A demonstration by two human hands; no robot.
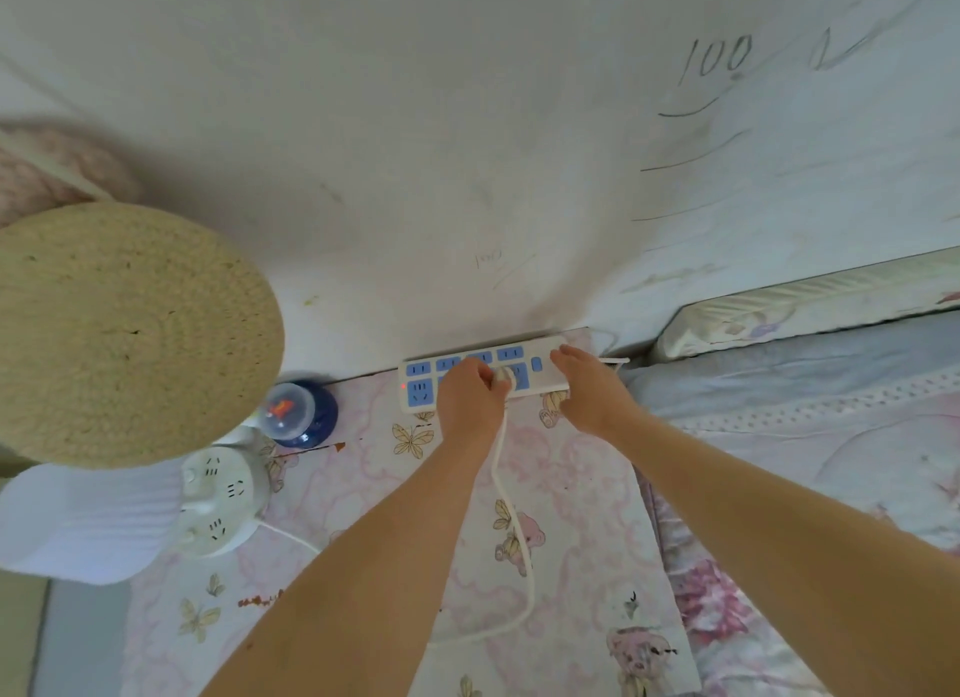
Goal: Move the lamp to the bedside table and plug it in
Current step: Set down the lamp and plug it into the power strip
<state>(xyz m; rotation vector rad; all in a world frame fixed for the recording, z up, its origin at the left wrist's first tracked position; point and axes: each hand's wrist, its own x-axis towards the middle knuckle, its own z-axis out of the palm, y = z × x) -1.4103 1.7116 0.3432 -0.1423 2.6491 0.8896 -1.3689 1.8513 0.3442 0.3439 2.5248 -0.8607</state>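
Note:
A white power strip (423, 384) with blue sockets and a lit red light lies against the wall at the back of the bedside table (571, 514), which has a pink bear-print cover. My left hand (470, 400) is closed on a white plug (503, 376) pressed onto the strip's lower row. The plug's white cord (511, 520) trails toward me over the table. My right hand (589, 392) rests flat on the strip's right end, holding it down. At the left stands the lamp with a woven straw shade (124, 333); its base is hidden.
A blue globe-shaped toy (301, 413) stands left of the strip. A round white socket hub (221, 499) and a white pleated object (83, 525) sit at the table's left. A bed with a patterned quilt (810, 436) borders the right side. The scribbled wall (467, 151) rises behind.

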